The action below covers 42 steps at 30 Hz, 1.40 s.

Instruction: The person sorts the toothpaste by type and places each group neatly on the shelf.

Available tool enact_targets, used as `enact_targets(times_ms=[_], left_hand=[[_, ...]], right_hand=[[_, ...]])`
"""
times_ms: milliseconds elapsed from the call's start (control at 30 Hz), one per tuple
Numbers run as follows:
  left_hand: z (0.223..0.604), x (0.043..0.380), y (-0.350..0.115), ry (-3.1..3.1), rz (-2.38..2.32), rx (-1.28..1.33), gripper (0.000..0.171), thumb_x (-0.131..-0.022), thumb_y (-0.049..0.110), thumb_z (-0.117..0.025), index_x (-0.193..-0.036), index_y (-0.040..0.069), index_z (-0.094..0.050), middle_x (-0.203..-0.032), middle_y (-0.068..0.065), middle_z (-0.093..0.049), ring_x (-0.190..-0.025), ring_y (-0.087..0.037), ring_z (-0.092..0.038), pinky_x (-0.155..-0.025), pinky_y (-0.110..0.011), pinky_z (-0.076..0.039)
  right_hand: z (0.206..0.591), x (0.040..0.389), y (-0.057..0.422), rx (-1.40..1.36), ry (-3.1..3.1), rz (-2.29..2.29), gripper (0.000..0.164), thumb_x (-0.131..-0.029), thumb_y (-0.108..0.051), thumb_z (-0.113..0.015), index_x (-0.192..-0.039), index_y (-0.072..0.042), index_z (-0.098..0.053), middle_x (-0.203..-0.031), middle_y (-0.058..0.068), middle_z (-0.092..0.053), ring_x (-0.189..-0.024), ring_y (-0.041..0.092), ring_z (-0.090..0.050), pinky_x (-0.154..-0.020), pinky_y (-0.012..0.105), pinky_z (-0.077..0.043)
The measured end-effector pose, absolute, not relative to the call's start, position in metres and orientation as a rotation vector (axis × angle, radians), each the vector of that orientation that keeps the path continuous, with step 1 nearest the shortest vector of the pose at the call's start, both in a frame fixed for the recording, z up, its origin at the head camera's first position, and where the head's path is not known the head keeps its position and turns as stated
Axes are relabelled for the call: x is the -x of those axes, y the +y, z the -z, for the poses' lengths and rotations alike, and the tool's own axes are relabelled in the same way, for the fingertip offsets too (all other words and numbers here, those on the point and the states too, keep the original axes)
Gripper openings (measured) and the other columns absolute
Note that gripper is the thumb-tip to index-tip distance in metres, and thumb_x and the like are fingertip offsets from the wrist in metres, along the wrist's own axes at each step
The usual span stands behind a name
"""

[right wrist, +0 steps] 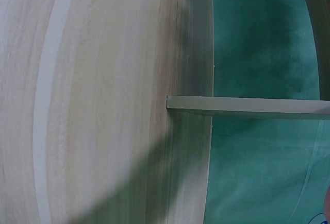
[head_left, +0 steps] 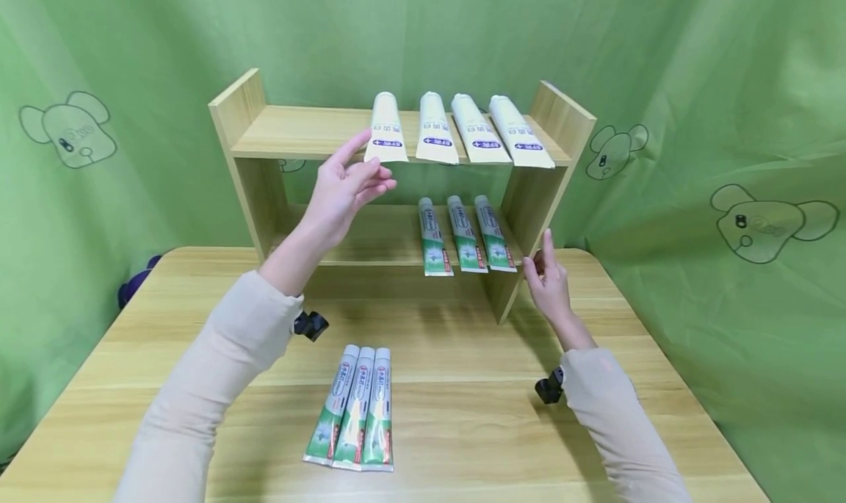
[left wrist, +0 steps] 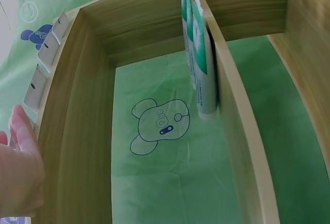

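Observation:
My left hand (head_left: pixel 338 194) is at the front edge of the upper shelf, its index finger stretched along the left side of the leftmost white tube (head_left: pixel 386 125). Its thumb is just under that tube's flat end, the other fingers loosely bent. In the left wrist view, the hand (left wrist: pixel 20 170) lies beside a row of white tube ends (left wrist: pixel 36 87). At the right side panel (head_left: pixel 545 194) of the wooden rack is my right hand (head_left: pixel 550 286), index finger pointing up and thumb near the lower shelf's edge.
Several white tubes lie across the upper shelf (head_left: pixel 311 130). Three green-and-silver toothpaste tubes (head_left: pixel 465 239) sit at the right of the lower shelf (head_left: pixel 370 231). Three more toothpaste tubes (head_left: pixel 357 407) lie side by side on the table (head_left: pixel 476 415). A green curtain (head_left: pixel 714 106) hangs behind.

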State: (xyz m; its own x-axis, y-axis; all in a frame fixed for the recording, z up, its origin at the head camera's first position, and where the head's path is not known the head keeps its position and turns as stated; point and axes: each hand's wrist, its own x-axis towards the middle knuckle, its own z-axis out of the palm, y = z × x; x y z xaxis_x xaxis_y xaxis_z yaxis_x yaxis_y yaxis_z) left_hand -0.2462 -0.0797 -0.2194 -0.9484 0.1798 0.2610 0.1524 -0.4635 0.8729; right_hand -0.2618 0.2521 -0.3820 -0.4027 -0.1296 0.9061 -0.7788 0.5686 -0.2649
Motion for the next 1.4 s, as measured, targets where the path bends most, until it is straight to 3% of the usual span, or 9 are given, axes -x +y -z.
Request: enact_targets(times_ms=[133, 367, 600, 800, 1033, 1200, 1400], left_hand=[[0.225, 0.239, -0.083, 1.631, -2.632, -0.540, 0.050, -0.091, -0.001, -0.049, -0.138, 0.015, -0.039, -0.078, -0.009, -0.061, -0.069, -0.017, -0.063, -0.068, -0.019, -0.055], [0.234, 0.222, -0.095, 1.637, -2.622, -0.579, 0.047, -0.091, -0.002, -0.048, -0.136, 0.007, -0.036, -0.077, -0.006, -0.062, -0.069, -0.015, -0.064, -0.066, -0.018, -0.055], [0.242, 0.212, -0.109, 1.671, -2.589, -0.605, 0.045, -0.092, -0.002, -0.047, -0.135, 0.004, -0.036, -0.078, -0.005, -0.062, -0.070, -0.014, -0.064, -0.066, -0.017, -0.055], [0.259, 0.205, -0.120, 1.721, -2.515, -0.572, 0.038, -0.092, -0.002, -0.046, -0.129, 0.004, -0.040, -0.081, -0.004, -0.062, -0.073, -0.014, -0.064, -0.070, -0.018, -0.055], [0.281, 0.201, -0.132, 1.718, -2.465, -0.478, 0.030, -0.092, 0.000, -0.048, -0.120, 0.010, -0.047, -0.082, -0.003, -0.063, -0.074, -0.013, -0.063, -0.072, -0.019, -0.054], [0.297, 0.200, -0.140, 1.733, -2.424, -0.418, 0.029, -0.092, 0.000, -0.047, -0.119, 0.012, -0.048, -0.082, -0.003, -0.063, -0.073, -0.013, -0.064, -0.072, -0.018, -0.054], [0.313, 0.197, -0.149, 1.762, -2.370, -0.366, 0.039, -0.093, 0.002, -0.047, -0.130, 0.000, -0.037, -0.083, -0.001, -0.062, -0.074, -0.011, -0.064, -0.072, -0.017, -0.054]], right_hand=[[0.380, 0.260, 0.251, -0.740, -1.871, -0.865, 0.092, -0.072, 0.027, -0.051, -0.146, -0.018, -0.021, -0.059, 0.018, -0.042, -0.052, 0.017, -0.034, -0.048, 0.012, -0.026], [0.389, 0.270, 0.257, -0.737, -1.871, -0.871, 0.092, -0.072, 0.027, -0.051, -0.146, -0.018, -0.020, -0.059, 0.018, -0.041, -0.053, 0.015, -0.033, -0.049, 0.010, -0.024], [0.404, 0.288, 0.271, -0.712, -1.895, -0.895, 0.075, -0.086, 0.007, -0.053, -0.146, -0.023, -0.019, -0.061, 0.013, -0.043, -0.062, -0.003, -0.032, -0.047, 0.015, -0.028], [0.407, 0.288, 0.272, -0.721, -1.893, -0.911, 0.067, -0.090, -0.002, -0.051, -0.146, -0.023, -0.020, -0.061, 0.013, -0.045, -0.061, -0.002, -0.034, -0.047, 0.015, -0.031], [0.408, 0.287, 0.271, -0.720, -1.882, -0.905, 0.079, -0.083, 0.011, -0.054, -0.146, -0.022, -0.020, -0.061, 0.014, -0.044, -0.060, -0.002, -0.033, -0.048, 0.013, -0.030], [0.403, 0.284, 0.266, -0.737, -1.850, -0.887, 0.092, -0.072, 0.026, -0.052, -0.146, -0.018, -0.021, -0.059, 0.017, -0.042, -0.054, 0.010, -0.033, -0.052, 0.006, -0.024], [0.385, 0.265, 0.252, -0.736, -1.850, -0.870, 0.091, -0.072, 0.027, -0.051, -0.146, -0.017, -0.022, -0.060, 0.021, -0.042, -0.053, 0.016, -0.035, -0.050, 0.009, -0.026]])
